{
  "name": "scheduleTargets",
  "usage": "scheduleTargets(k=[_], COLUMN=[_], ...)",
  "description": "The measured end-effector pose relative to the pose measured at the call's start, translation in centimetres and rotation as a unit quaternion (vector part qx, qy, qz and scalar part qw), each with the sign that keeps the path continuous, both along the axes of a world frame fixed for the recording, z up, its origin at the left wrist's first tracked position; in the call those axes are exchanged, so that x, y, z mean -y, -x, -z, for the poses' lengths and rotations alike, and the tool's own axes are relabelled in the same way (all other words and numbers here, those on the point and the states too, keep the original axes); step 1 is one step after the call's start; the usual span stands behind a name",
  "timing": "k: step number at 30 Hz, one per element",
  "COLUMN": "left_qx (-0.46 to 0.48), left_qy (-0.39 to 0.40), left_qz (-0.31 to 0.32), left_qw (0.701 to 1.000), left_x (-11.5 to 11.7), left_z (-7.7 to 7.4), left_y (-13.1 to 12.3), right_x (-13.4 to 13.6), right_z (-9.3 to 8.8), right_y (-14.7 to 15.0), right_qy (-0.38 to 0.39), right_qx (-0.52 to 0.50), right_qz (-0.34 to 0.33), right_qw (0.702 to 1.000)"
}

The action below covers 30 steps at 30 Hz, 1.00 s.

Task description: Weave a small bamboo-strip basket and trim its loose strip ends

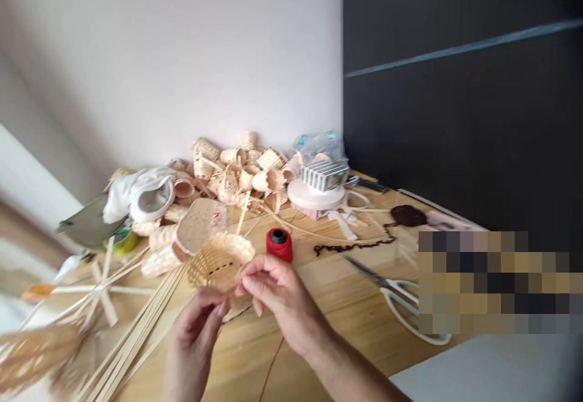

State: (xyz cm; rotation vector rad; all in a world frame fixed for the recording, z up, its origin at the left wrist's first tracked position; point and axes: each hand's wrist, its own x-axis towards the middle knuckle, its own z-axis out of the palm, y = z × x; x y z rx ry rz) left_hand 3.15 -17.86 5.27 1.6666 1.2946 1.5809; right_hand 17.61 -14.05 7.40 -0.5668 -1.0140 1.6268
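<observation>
My left hand [198, 323] and my right hand [273, 296] are close together over the table, each with thumb and fingers pinched. What lies between the fingertips is too small to make out. Just behind them a shallow woven basket [212, 262] of pale strips stands on the wood, its near side partly hidden by my hands. A thin brown cord [272, 365] runs from below my right wrist toward the near edge; whether it reaches my fingers is hidden. Beyond my right hand stands a red spool of thread [279, 245].
Scissors [392, 292] lie open at right, near dark brown yarn [409, 215]. Long flat strips [141, 329] and a star of crossed strips [101, 289] lie at left. Several small woven baskets [268, 178] are heaped along the wall, beside a white round stand [316, 195].
</observation>
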Motion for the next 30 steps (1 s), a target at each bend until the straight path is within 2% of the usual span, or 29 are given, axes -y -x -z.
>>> scheduleTargets(k=[8,13,15,17,19,22,24,27,30], left_qx=[0.031,0.061,0.054,0.019,-0.041,-0.144,-0.186,-0.214,-0.173], left_qy=[0.026,0.017,-0.006,-0.043,-0.088,-0.145,-0.178,-0.205,-0.179], left_qz=[0.000,0.009,0.001,-0.014,-0.030,-0.057,-0.079,-0.113,-0.182], left_qw=[0.999,0.998,0.999,0.999,0.995,0.977,0.963,0.948,0.951], left_x=[0.1,-0.1,-0.3,-0.5,-0.4,0.3,0.8,1.6,2.0], left_z=[0.0,0.6,0.7,0.6,0.4,0.0,-0.1,-0.1,0.4], left_y=[-0.9,-1.0,-1.0,-0.9,-0.6,0.8,2.1,3.7,4.7], right_x=[-0.9,-0.9,-0.2,0.9,2.1,3.3,3.5,3.1,2.6], right_z=[0.3,1.5,1.8,1.9,1.9,2.0,2.1,2.0,1.7], right_y=[-0.1,-1.2,-1.7,-1.7,-1.3,-0.9,-1.3,-3.4,-6.7], right_qy=[-0.027,-0.035,-0.020,0.010,0.046,0.079,0.095,0.095,0.064], right_qx=[0.018,0.102,0.123,0.115,0.078,0.039,0.053,0.061,0.045], right_qz=[-0.017,0.074,0.084,0.028,-0.089,-0.234,-0.292,-0.309,-0.227], right_qw=[0.999,0.991,0.989,0.993,0.992,0.968,0.950,0.944,0.971])
